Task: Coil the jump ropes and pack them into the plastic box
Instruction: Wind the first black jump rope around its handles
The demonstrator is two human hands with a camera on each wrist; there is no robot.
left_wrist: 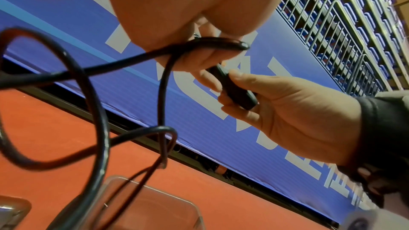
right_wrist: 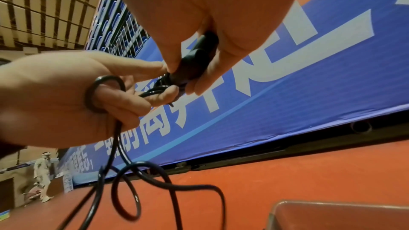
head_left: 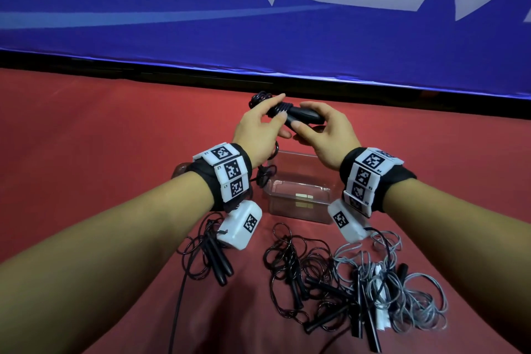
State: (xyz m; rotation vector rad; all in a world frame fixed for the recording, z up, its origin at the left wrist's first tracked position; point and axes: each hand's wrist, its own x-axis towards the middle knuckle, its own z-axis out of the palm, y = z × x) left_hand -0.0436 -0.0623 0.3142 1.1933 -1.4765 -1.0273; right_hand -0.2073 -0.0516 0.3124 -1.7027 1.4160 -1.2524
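Both hands are raised over a clear plastic box [head_left: 298, 204] on the red floor. My right hand [head_left: 313, 128] grips the two black handles [head_left: 306, 115] of a black jump rope, held side by side. My left hand [head_left: 270, 119] pinches the cord where it is wound near the handles' ends. In the right wrist view the cord [right_wrist: 104, 93] loops round the left hand's [right_wrist: 66, 93] curled fingers beside the handles [right_wrist: 192, 64]. Loose loops of cord [left_wrist: 97, 111] hang from the left hand down toward the box [left_wrist: 155, 204]. The box holds no rope.
Several uncoiled jump ropes lie on the floor nearer me: a black one [head_left: 212, 256] on the left, a black heap [head_left: 301, 276] in the middle, a grey one [head_left: 408, 282] on the right. A blue banner [head_left: 258, 23] stands just beyond the hands.
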